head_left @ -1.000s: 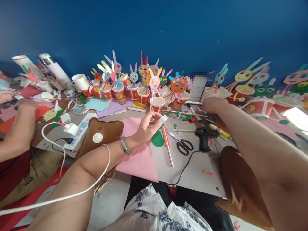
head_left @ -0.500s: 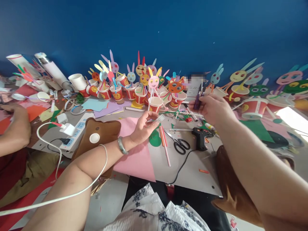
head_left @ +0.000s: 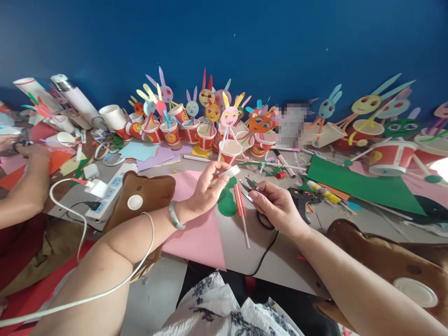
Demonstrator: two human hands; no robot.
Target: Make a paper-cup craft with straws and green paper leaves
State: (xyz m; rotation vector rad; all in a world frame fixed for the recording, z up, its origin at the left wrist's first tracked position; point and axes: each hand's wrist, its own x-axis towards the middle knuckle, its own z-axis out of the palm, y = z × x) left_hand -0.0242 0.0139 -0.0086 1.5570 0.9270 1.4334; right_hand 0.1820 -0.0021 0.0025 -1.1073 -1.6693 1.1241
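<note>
My left hand (head_left: 206, 189), with a bangle on its wrist, pinches a small whitish, partly see-through piece (head_left: 231, 171) above the table. Just to its right, my right hand (head_left: 278, 205) is closed around a small dark pointed tool (head_left: 252, 185); its tip points toward the whitish piece, and the exact kind is unclear. Beneath the hands lie green paper circles (head_left: 227, 205) and several pink and orange straws (head_left: 243, 217). Black-handled scissors (head_left: 265, 221) are largely covered by my right hand. A black glue gun (head_left: 300, 201) rests behind that hand, partly hidden.
Paper cups with animal faces (head_left: 230, 149) line the back. Pink paper (head_left: 196, 233) lies at my left, near a brown cushion (head_left: 150, 191) and power strip (head_left: 114, 191). Green paper (head_left: 360, 184) is at right. A white cable (head_left: 115, 284) crosses my left arm. Another person's arm (head_left: 33, 182) reaches in.
My right hand has come from the back right to beside my left hand, bringing the dark tool. The left hand stays nearly still with its piece. The view has shifted slightly.
</note>
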